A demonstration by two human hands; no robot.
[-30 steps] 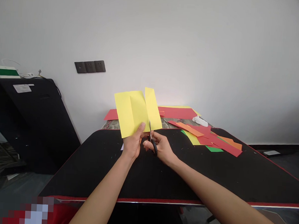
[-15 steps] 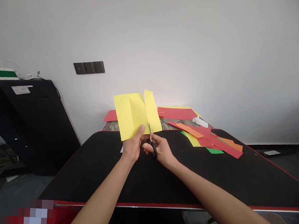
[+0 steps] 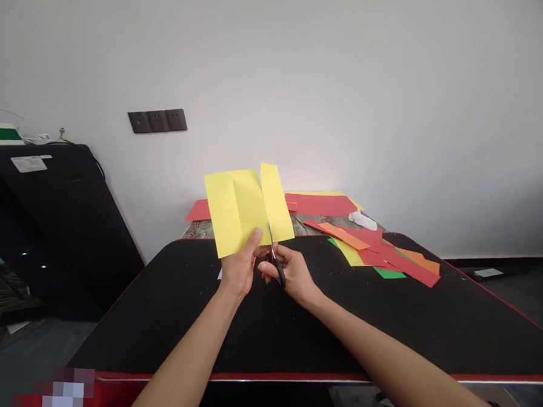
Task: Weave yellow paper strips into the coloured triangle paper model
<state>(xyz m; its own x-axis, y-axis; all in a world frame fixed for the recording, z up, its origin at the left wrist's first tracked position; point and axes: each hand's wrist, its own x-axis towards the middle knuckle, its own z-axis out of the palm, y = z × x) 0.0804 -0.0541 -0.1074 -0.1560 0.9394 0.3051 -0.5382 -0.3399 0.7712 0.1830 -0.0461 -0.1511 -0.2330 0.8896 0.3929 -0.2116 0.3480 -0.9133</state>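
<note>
A sheet of yellow paper point(image 3: 228, 210) with a vertical crease is held up over the table by my left hand point(image 3: 241, 265), thumb in front at its lower edge and fingers behind. My right hand point(image 3: 290, 271) is closed around the black handles of a pair of scissors point(image 3: 279, 271). The blades sit in the paper near its lower right. A long cut runs from the top edge down to them, and the strip point(image 3: 276, 197) to its right leans slightly away from the rest. The fingers behind the paper and inside the handles are partly hidden.
A pile of red, orange, yellow and green paper pieces point(image 3: 369, 248) lies to the right on the black mat point(image 3: 318, 345). Behind are red sheets point(image 3: 323, 205) and a crumpled white tissue point(image 3: 362, 220). A black cabinet point(image 3: 65, 229) stands left; the wall has sockets point(image 3: 157, 121).
Hands, scissors and paper hold almost the same pose, the blades still in the cut. The view has shifted slightly, so the surroundings sit a little further left.
</note>
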